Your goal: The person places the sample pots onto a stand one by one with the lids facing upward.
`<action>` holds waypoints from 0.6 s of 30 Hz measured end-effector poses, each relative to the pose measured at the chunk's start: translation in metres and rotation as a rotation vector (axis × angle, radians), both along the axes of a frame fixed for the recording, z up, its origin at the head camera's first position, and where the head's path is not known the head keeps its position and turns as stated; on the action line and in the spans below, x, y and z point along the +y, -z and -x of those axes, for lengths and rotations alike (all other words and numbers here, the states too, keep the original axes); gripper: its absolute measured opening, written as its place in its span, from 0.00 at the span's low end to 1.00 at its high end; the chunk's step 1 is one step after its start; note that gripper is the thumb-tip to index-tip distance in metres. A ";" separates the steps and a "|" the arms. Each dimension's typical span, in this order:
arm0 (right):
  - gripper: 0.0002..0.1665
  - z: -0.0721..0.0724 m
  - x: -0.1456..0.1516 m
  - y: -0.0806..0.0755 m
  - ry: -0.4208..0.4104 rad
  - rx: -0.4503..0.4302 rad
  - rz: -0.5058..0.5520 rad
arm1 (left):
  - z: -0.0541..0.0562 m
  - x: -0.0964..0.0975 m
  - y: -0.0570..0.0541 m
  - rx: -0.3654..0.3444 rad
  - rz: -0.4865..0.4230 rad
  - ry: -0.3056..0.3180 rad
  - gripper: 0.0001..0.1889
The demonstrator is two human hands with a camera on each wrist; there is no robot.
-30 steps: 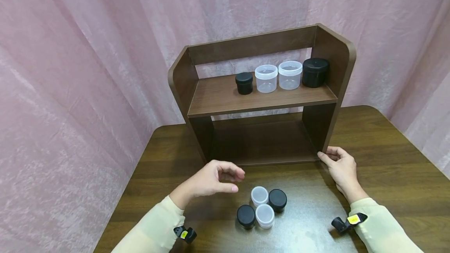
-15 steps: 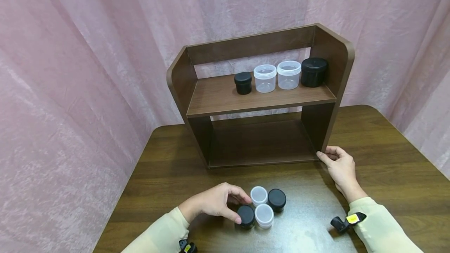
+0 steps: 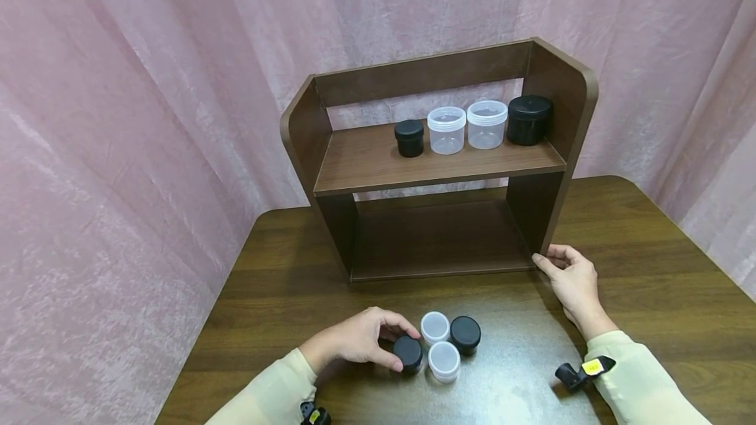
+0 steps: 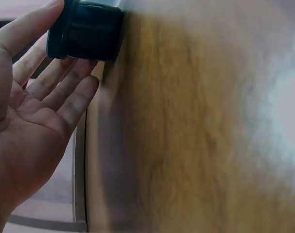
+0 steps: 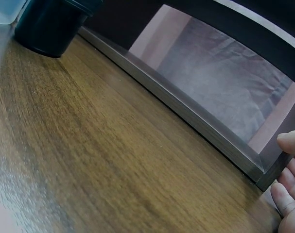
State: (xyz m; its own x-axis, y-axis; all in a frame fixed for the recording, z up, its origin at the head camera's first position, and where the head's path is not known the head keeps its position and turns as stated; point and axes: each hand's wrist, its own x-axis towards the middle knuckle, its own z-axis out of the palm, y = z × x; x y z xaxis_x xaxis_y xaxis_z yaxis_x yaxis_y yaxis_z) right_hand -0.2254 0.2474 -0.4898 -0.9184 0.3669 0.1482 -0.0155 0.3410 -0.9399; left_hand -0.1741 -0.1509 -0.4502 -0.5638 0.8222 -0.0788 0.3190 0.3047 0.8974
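In the head view my left hand [image 3: 369,338] pinches a small black lidded jar [image 3: 407,354] between thumb and fingers, a little left of the other small jars. The left wrist view shows the jar's dark side [image 4: 91,31] at the fingertips. Beside it on the table stand two small translucent jars with whitish lids [image 3: 435,327] [image 3: 443,361] and another small black jar [image 3: 465,333]. My right hand [image 3: 573,284] grips the lower right front corner of the brown wooden shelf [image 3: 440,179], thumb in front and fingers around the outer side.
On the upper board stand a small black jar [image 3: 409,138], two larger clear jars [image 3: 447,131] [image 3: 487,125] and a large black jar [image 3: 529,121] against the right side panel. The wooden table [image 3: 638,267] reaches back to a pink curtain [image 3: 177,84].
My left hand has come down from above the table to the nearest-left black jar, taken hold of it and shifted it slightly away from the group. The right hand stays at the shelf corner.
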 end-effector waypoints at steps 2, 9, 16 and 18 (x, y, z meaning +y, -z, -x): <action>0.22 0.000 0.000 0.000 0.000 -0.001 -0.001 | 0.003 -0.004 0.001 0.010 0.008 -0.022 0.25; 0.21 0.001 0.000 0.001 0.012 0.004 0.003 | 0.019 -0.015 0.005 0.015 0.011 -0.137 0.25; 0.21 0.000 0.000 0.001 0.016 -0.004 -0.008 | 0.037 -0.022 0.012 0.037 -0.014 -0.256 0.28; 0.22 -0.001 -0.001 0.000 0.016 -0.005 -0.010 | 0.042 -0.022 0.013 0.033 -0.028 -0.281 0.29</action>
State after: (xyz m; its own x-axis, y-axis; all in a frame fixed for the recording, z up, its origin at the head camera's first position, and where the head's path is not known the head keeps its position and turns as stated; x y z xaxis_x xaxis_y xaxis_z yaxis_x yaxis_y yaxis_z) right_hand -0.2248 0.2467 -0.4897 -0.9130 0.3804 0.1476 -0.0055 0.3503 -0.9366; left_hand -0.2164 -0.1729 -0.4636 -0.7719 0.6347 -0.0365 0.2543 0.3608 0.8973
